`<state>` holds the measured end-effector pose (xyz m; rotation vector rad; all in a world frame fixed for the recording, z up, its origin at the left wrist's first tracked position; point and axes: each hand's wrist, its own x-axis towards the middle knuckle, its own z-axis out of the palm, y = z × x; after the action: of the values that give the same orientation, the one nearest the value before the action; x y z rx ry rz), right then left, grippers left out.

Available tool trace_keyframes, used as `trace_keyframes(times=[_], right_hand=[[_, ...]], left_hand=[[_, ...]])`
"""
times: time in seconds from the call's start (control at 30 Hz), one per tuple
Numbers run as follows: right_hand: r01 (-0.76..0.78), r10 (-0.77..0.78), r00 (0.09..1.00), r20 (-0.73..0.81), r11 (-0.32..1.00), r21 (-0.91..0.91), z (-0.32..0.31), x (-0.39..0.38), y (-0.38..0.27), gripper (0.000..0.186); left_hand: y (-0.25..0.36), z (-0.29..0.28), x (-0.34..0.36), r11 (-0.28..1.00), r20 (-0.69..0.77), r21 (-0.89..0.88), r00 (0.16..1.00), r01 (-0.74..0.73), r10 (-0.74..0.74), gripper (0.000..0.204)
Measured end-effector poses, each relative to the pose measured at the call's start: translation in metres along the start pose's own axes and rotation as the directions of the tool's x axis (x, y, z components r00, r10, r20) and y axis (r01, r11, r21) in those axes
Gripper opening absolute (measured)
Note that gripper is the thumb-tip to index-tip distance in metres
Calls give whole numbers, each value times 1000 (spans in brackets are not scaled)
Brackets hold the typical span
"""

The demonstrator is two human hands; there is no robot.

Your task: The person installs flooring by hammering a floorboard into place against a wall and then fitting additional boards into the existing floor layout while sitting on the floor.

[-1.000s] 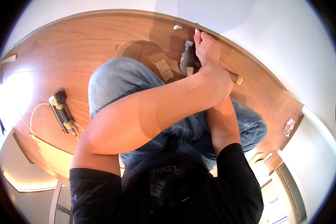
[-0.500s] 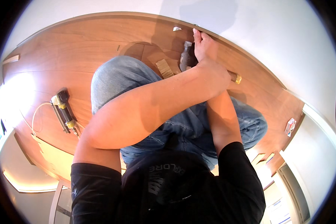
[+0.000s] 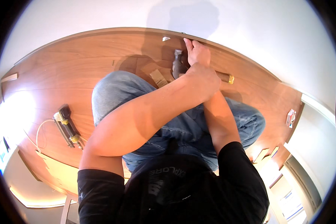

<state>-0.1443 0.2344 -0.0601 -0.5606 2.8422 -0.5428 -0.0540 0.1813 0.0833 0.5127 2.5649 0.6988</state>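
My right hand (image 3: 199, 54) reaches to the wooden baseboard trim (image 3: 212, 42) at the foot of the white wall. Its thumb and forefinger point at the trim's top edge, the other fingers curled; anything between them is too small to make out. Across my right wrist lies my left hand (image 3: 206, 80), its fingers hidden from view. On the floor beneath my arms is a hammer (image 3: 178, 67), its metal head left of my right hand and its yellow-tipped handle (image 3: 224, 77) sticking out to the right. A tiny dark speck shows on the trim by my fingertips.
A nail gun (image 3: 68, 127) with a pale hose (image 3: 37, 136) rests on the wooden floor at left. Flat brown pieces (image 3: 158, 77) lie by my knee, a white scrap (image 3: 166, 39) near the trim, and a small red-and-white box (image 3: 290, 118) far right.
The whole view has shifted, so the floor and wall sit lower in it. My hands keep nearly the same place at the trim, and the tools have not moved on the floor.
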Motion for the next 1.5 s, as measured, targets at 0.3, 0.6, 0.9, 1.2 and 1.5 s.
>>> trace_keyframes(times=[0.3,0.6,0.9,1.2,1.5], right_hand=[[-35,36,999,19,998,-48,6,-1,-9,61],[-70,70,996,60,998,4,5,-1,-9,54],[260,-262,965,-2,956,136,9,-25,-28,28],[413,-442,881,-169,893,-180,38,-34,-55,33],[372,-378,911,-163,926,-66,44,-39,-63,30]], left_hand=[[1,-1,1,990,36,140,999,27,-32,19],[4,-2,1,995,61,99,997,31,-37,17],[1,-6,5,999,41,20,998,43,-44,15],[3,-22,-4,1000,45,-23,999,5,-4,13],[3,-27,-10,999,21,-2,999,40,-40,19]])
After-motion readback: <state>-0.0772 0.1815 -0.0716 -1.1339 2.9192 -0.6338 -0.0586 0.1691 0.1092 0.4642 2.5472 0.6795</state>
